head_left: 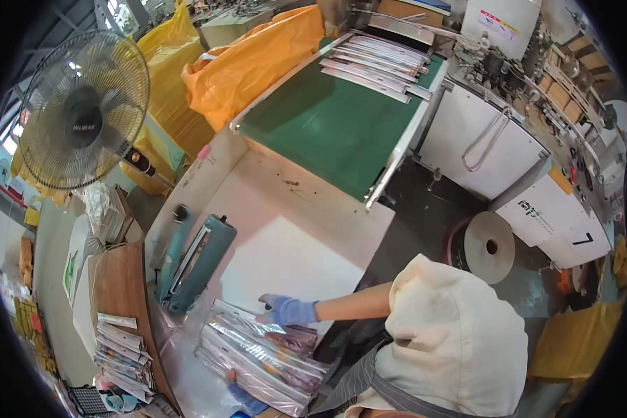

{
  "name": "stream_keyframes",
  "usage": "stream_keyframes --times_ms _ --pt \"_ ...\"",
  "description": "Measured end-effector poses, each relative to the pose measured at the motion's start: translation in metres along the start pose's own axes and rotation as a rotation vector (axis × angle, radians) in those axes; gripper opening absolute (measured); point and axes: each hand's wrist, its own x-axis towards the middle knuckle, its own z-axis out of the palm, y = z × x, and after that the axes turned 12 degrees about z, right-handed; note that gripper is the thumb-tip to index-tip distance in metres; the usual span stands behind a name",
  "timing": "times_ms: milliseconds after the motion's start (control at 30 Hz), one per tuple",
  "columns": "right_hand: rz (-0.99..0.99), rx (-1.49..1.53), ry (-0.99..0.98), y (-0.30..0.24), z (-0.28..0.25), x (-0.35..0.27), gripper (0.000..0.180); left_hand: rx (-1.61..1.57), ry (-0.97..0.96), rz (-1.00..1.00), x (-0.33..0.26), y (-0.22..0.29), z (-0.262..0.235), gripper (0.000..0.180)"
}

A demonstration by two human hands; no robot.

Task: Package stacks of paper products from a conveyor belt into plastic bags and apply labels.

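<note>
A loose stack of flat, glossy packets in clear film lies on the near part of the white worktable, its packets fanned and overlapping. My right hand, in a blue glove with bare fingertips, reaches in from the right and rests on the far edge of the stack. Two of its fingertips show apart. At the near left edge, my left hand, gloved the same way, takes hold of the stack; its thumb shows, while the other fingers are hidden. Clear plastic film spreads beside the packets on the left.
A long teal tool resembling a sealer lies left on the worktable. Beyond is a green conveyor belt carrying several flat packets. A fan stands far left, another packet pile near left, a large reel right.
</note>
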Motion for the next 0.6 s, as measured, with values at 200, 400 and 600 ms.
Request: stream_keyframes --times_ms 200,400,600 --pt "-0.752 -0.727 1.258 -0.054 -0.366 -0.072 0.015 0.397 0.366 -0.1 -0.006 -0.013 -0.03 0.066" --pt "0.19 -0.547 1.765 0.043 -0.734 -0.083 0.037 0.392 0.414 -0.176 0.008 -0.002 -0.026 0.065" --pt "0.491 -0.654 1.726 0.054 -0.886 -0.041 0.068 0.69 0.531 -0.06 0.05 -0.024 0.009 0.059"
